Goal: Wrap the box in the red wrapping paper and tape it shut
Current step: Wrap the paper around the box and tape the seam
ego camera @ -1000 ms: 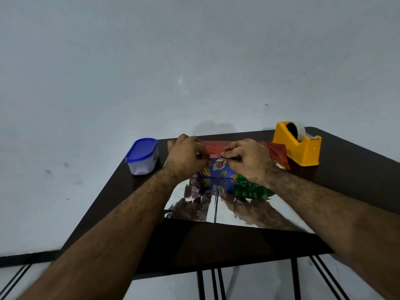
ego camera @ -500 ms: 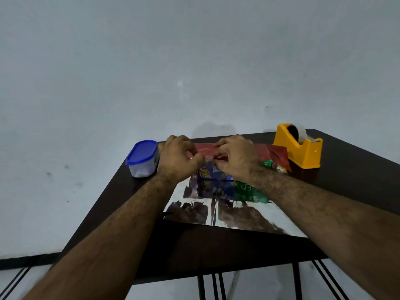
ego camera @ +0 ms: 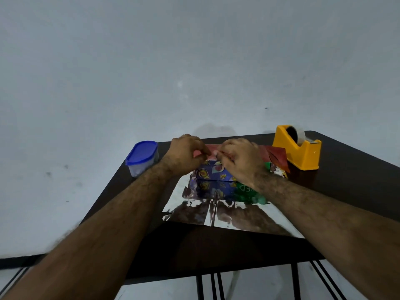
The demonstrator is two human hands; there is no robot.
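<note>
the tub (ego camera: 141, 158), blue-lidded and closed, stands left of the box (ego camera: 213, 172); its contents are not clear. right of the box a yellow dispenser (ego camera: 297, 148) holds a tape roll (ego camera: 299, 135). the box lies mid-table (ego camera: 346, 191) on the paper (ego camera: 216, 215), silver side up, its long axis running left to right. above its top, the left hand (ego camera: 187, 155) and right hand (ego camera: 240, 161) each pinch the paper's red far edge, fingers closed on it.
</note>
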